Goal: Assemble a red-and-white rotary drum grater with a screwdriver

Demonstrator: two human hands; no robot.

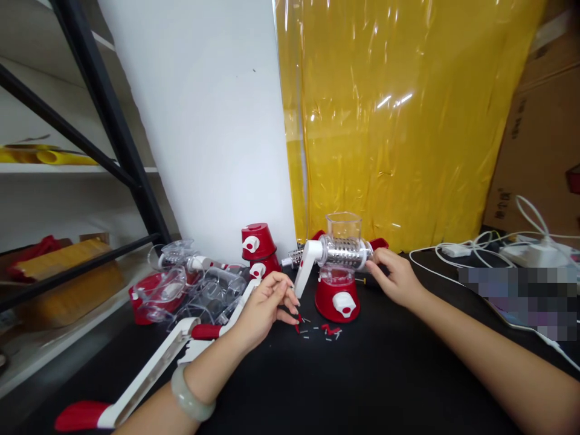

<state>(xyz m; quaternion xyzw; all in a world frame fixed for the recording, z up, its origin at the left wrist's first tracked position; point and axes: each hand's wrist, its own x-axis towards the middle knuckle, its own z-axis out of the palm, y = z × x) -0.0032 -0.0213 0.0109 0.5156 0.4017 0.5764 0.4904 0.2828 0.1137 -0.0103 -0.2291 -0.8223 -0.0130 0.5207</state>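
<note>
In the middle of the black table stands a rotary grater with a red base point(338, 302), a clear hopper point(344, 227) and a perforated metal grating drum point(343, 252). A white crank arm point(308, 266) slants down from the drum's left end. My right hand point(396, 277) has its thumb and fingers closed at the drum's right end. Beside the crank's lower end, my left hand point(272, 300) has curled fingers, thumb near the fingertips; whatever it pinches is too small or hidden. Small red pieces point(330, 330) and several short silvery pins point(306, 337) lie in front of the base.
Stacked red bases point(259, 241) and clear plastic housings point(212, 293) crowd the left. A white crank with a red grip point(149, 365) lies near my left forearm. White cables point(475, 248) and a blurred device point(521, 302) lie right. Behind hangs a yellow plastic curtain point(399, 121).
</note>
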